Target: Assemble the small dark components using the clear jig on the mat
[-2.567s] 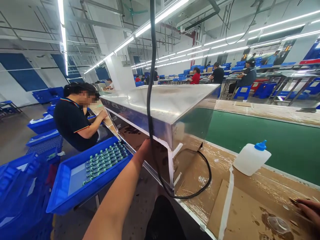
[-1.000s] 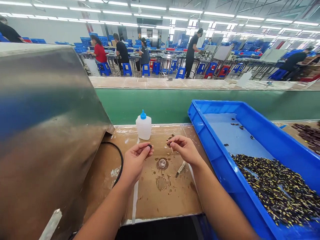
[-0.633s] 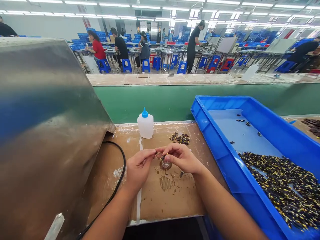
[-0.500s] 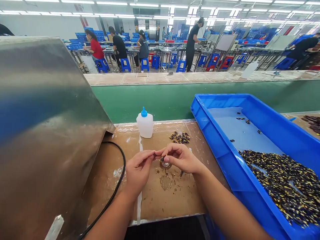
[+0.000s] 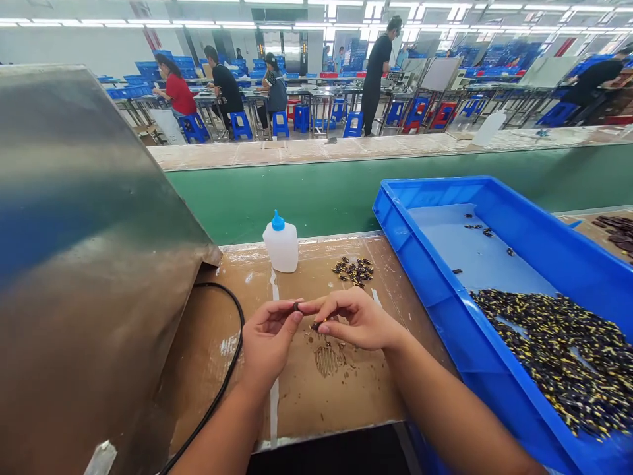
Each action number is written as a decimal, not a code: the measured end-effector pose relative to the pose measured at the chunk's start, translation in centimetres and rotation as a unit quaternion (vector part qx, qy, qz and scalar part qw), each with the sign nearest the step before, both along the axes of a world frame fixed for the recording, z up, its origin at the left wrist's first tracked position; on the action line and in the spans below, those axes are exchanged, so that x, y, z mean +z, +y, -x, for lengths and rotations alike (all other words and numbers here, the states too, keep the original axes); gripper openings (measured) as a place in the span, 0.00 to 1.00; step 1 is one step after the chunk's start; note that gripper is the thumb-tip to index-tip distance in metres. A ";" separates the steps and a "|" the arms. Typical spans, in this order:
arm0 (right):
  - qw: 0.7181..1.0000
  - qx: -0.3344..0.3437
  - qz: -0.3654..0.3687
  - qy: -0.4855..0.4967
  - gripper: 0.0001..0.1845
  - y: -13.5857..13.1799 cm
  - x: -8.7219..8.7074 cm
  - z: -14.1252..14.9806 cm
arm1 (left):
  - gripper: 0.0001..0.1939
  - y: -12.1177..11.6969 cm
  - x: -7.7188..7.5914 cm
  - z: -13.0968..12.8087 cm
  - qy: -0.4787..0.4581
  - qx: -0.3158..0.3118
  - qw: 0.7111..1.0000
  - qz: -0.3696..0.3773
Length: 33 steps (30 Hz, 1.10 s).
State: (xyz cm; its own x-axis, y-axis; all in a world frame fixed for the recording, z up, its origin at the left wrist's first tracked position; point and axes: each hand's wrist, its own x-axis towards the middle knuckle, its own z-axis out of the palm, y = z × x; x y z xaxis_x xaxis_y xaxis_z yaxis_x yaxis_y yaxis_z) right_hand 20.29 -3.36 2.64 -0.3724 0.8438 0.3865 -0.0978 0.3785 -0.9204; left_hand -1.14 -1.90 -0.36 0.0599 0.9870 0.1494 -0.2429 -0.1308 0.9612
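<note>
My left hand point(image 5: 267, 340) is closed in a pinch on a small dark piece point(image 5: 297, 306) between thumb and forefinger. The tip of my right forefinger touches or nearly touches that piece. Between the thumb and fingers of my right hand point(image 5: 361, 320) is a small black-and-yellow part point(image 5: 315, 325), partly covered by the fingertips. Below the hands, wet-looking ridged brown marks point(image 5: 327, 361) and crumbs lie on the brown tabletop point(image 5: 341, 402). Just beyond my right hand rests a loose pile of black-and-yellow parts point(image 5: 353, 269).
A white squeeze bottle point(image 5: 281, 249) with a blue nozzle stands beyond my hands. To the right is a large blue tray point(image 5: 435, 290) holding many black-and-yellow parts point(image 5: 554, 349). At left rise a metal housing point(image 5: 99, 251) and a black cable point(image 5: 232, 356). People work at far tables.
My left fingers have drawn slightly left, and the dark piece between them now shows. The round, shiny item seen by my right thumb earlier is out of sight. The camera view has shifted a little.
</note>
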 end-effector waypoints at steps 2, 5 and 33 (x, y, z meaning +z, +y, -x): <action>1.000 0.009 0.005 0.019 0.05 -0.1 0.3 0.0 | 0.18 0.2 -0.3 0.0 -0.038 -0.024 0.999 0.028; 0.999 0.014 0.021 0.044 0.05 -0.2 0.5 0.0 | 0.21 0.4 -0.1 -0.2 -0.100 -0.051 0.991 0.069; 0.892 -0.221 -0.070 -0.389 0.13 -0.3 -2.7 -7.3 | 0.18 1.9 -0.8 0.2 -0.057 -0.021 0.996 0.065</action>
State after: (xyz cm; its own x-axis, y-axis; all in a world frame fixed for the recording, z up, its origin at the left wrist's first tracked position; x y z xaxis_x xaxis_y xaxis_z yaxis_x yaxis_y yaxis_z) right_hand 27.63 -3.62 -0.01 -0.2171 0.9383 0.2692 0.7362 0.3385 -0.5861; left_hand -1.31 0.00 -1.11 0.0906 0.9955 0.0292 -0.3543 0.0048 0.9351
